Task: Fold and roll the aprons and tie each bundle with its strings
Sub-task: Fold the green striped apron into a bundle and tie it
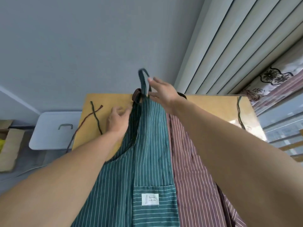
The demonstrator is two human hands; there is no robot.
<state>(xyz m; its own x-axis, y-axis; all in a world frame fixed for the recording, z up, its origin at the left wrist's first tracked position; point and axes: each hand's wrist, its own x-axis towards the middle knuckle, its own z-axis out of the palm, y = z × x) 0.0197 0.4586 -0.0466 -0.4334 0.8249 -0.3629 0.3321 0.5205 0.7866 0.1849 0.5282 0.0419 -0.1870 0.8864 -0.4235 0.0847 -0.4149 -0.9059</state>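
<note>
Head view: a green striped apron lies lengthwise down the centre of the frame on a tan table, partly folded along its length, with a white label on its pocket at lower centre. A maroon striped apron lies beneath and to the right of it, touching it along the green apron's right edge. The right hand, at upper centre, has its fingers extended and spread wide, fingertips touching the green apron's neck loop, which stands raised above the far table edge; whether it actually pinches the loop cannot be told. The left hand, at centre left, rests with loosely spread fingers on the table against the left edge of the green apron's bib, holding nothing. A green tie string and a maroon tie string cross on the table left of that hand. Another green string trails at the table's right side. A cardboard box sits at far left, curtains at upper right.
</note>
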